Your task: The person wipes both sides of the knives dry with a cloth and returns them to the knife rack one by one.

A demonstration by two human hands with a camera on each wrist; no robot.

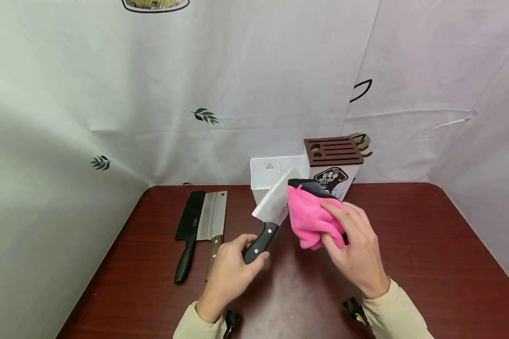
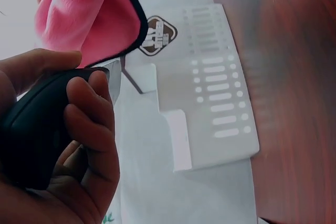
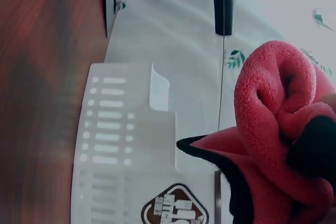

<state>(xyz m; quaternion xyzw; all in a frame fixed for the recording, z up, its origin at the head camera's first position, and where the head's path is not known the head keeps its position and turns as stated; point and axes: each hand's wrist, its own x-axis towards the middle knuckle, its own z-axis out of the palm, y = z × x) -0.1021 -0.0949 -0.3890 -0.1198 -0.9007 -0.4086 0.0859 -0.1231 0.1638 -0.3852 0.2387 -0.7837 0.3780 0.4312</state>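
My left hand (image 1: 231, 270) grips the black riveted handle (image 1: 260, 242) of a kitchen knife, whose broad blade (image 1: 275, 200) tilts up and to the right above the table. Bunched in my right hand (image 1: 356, 245) is a pink cloth (image 1: 311, 216) with a dark edge, which overlaps the blade's right side in the head view. In the right wrist view the knife's blade shows edge-on as a thin line below its handle (image 3: 224, 3), and the folded cloth (image 3: 268, 103) hangs beside it. The left wrist view shows fingers (image 2: 89, 98) wrapped round the handle.
Left on the table (image 1: 123, 263) lie a black cleaver (image 1: 191, 216) and a steel cleaver (image 1: 213, 214) with a wooden handle, side by side. Behind the held knife stands a white knife holder (image 1: 271, 169) with a brown slotted top (image 1: 332, 150), near the draped wall.
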